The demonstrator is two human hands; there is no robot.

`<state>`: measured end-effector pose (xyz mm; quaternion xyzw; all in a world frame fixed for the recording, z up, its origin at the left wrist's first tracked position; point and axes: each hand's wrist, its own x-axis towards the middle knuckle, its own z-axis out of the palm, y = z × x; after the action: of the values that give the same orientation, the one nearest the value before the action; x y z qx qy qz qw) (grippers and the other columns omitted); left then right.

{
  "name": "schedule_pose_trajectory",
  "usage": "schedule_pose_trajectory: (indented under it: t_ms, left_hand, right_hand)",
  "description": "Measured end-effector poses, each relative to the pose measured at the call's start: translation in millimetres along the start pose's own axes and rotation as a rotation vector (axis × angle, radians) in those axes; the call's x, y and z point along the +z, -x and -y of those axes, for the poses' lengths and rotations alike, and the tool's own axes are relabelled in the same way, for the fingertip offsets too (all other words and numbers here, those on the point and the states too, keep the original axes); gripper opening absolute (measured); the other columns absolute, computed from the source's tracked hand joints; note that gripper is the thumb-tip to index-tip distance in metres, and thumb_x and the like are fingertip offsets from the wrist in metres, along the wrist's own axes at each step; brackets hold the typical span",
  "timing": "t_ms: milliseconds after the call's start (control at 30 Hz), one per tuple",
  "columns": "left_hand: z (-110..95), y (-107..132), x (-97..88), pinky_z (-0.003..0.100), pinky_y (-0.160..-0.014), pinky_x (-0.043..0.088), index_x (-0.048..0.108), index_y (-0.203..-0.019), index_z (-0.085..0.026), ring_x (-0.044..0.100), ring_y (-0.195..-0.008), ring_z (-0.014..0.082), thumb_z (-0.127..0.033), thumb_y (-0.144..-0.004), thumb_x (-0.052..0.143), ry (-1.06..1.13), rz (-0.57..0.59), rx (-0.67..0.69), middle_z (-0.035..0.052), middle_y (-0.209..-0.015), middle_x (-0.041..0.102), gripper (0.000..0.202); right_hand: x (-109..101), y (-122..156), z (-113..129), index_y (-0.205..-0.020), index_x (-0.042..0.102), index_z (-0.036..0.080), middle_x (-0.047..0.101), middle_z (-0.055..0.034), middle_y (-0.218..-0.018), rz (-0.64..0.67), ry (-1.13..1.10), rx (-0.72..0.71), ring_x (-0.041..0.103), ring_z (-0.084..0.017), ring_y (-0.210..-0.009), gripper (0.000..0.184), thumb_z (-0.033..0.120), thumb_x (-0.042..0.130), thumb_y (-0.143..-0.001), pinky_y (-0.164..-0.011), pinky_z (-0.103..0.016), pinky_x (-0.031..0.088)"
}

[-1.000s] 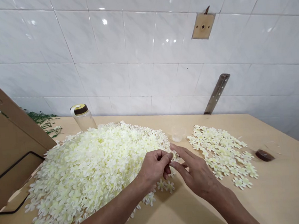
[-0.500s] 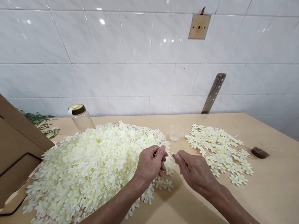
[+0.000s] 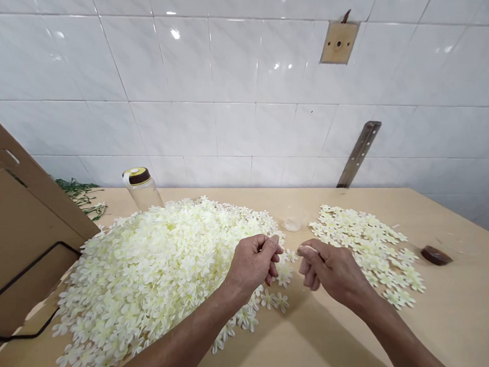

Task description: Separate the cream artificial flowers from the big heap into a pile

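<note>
A big heap of cream fabric flowers covers the left half of the wooden table. A thinner, flat patch of the same flowers lies to the right. My left hand hovers at the heap's right edge, fingers curled in a pinch on a small flower piece that barely shows. My right hand is a few centimetres to its right, fingers also curled, thumb pressed to forefinger on something I cannot make out. Loose flowers lie on the table just below both hands.
A clear jar with a brown and yellow lid stands behind the heap. A small clear cup sits between the two flower patches. A brown cardboard box with a black cord stands at left, green stems behind it. A dark lid lies at right.
My right hand has gone from outstretched fingers touching the left hand to a closed pinch, and has drawn away to the right. The left hand stayed pinched at the heap's edge.
</note>
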<state>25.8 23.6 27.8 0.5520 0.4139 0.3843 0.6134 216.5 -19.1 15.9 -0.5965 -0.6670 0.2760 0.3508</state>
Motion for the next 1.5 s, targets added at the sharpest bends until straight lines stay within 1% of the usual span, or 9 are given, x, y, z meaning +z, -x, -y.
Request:
schedule_pose_trajectory:
  t_ms: [200,433,600,733,867,1000,1100,1200,1500]
  left_hand:
    - [6.2,-1.9,-0.2,0.019,-0.034,0.041,0.062,-0.074,-0.014,0.053,-0.044,0.0085,-0.046,-0.090,0.056,-0.026,0.024,-0.035,0.0011,-0.068,0.058,0.036]
    - [6.3,-2.5,1.1,0.018,-0.033,0.040,0.063,-0.071,-0.014,0.052,-0.043,0.0084,-0.039,-0.090,0.056,-0.049,0.043,-0.064,0.0009,-0.066,0.057,0.032]
    - [4.8,-1.0,0.9,0.018,-0.033,0.040,0.063,-0.072,-0.014,0.053,-0.043,0.0090,-0.040,-0.089,0.056,-0.069,0.060,-0.085,0.0008,-0.064,0.057,0.031]
    - [9.3,-1.8,-0.5,0.019,-0.033,0.040,0.063,-0.074,-0.015,0.054,-0.045,0.0096,-0.044,-0.088,0.057,-0.064,0.097,-0.076,0.0011,-0.067,0.058,0.033]
    - [13.2,-3.4,-0.3,0.019,-0.033,0.041,0.064,-0.075,-0.015,0.054,-0.045,0.0095,-0.045,-0.088,0.058,-0.067,0.112,-0.084,0.0017,-0.069,0.059,0.034]
    - [13.8,-3.0,2.3,0.021,-0.034,0.041,0.063,-0.078,-0.014,0.054,-0.044,0.0095,-0.046,-0.089,0.057,-0.013,0.103,-0.113,0.0031,-0.072,0.061,0.034]
    - [11.8,-2.3,2.5,0.022,-0.037,0.043,0.061,-0.078,-0.014,0.056,-0.047,0.0096,-0.048,-0.088,0.059,0.069,0.101,-0.129,0.0063,-0.082,0.065,0.036]
    - [8.9,-2.0,1.0,0.021,-0.040,0.044,0.062,-0.078,-0.013,0.057,-0.051,0.0091,-0.051,-0.084,0.064,0.149,0.136,-0.123,0.0082,-0.088,0.067,0.038]
    - [8.9,0.0,6.0,0.021,-0.044,0.044,0.063,-0.074,-0.014,0.052,-0.043,0.0098,-0.042,-0.084,0.065,0.087,0.047,-0.053,0.0001,-0.051,0.057,0.029]
  right_hand:
    - [4.9,-1.8,-5.6,-0.073,0.055,0.022,0.057,0.0020,-0.051,-0.141,0.266,-0.122,0.058,-0.015,-0.047,0.047,0.048,0.030,-0.103,-0.053,-0.027,0.048]
    - [13.3,-5.6,-15.5,-0.127,0.052,0.022,0.070,-0.0118,-0.114,-0.084,-0.175,-0.048,0.072,-0.017,-0.067,0.045,0.054,0.040,-0.099,-0.060,-0.032,0.062]
    - [4.6,-4.3,-10.8,-0.110,0.066,0.020,0.073,-0.0026,-0.068,-0.067,-0.165,0.002,0.071,-0.018,-0.058,0.037,0.051,0.058,-0.093,-0.060,-0.029,0.061]
    - [-0.6,-0.8,-3.7,-0.074,0.066,0.020,0.067,-0.0006,-0.057,-0.061,-0.025,-0.063,0.065,-0.014,-0.047,0.041,0.050,0.050,-0.097,-0.049,-0.022,0.054]
    - [4.1,1.3,0.1,-0.066,0.059,0.020,0.058,0.0023,-0.049,-0.179,0.194,-0.181,0.056,-0.011,-0.040,0.046,0.047,0.043,-0.100,-0.044,-0.020,0.047]
    - [15.8,1.0,-1.1,-0.096,0.068,0.020,0.070,-0.0014,-0.069,-0.145,0.144,-0.204,0.067,-0.013,-0.055,0.037,0.041,0.038,-0.103,-0.053,-0.021,0.056]
    - [22.8,-0.1,-4.1,-0.129,0.060,0.020,0.075,-0.0059,-0.090,-0.101,0.120,-0.265,0.073,-0.016,-0.073,0.039,0.037,0.036,-0.103,-0.061,-0.025,0.061]
    - [24.5,-0.7,-6.1,-0.135,0.058,0.021,0.075,-0.0074,-0.100,-0.103,0.163,-0.330,0.074,-0.018,-0.080,0.040,0.034,0.036,-0.103,-0.067,-0.028,0.061]
    - [21.9,3.4,-1.3,-0.080,0.069,0.023,0.066,0.0008,-0.059,-0.245,0.296,-0.258,0.058,-0.014,-0.049,0.029,0.044,0.057,-0.094,-0.051,-0.024,0.045]
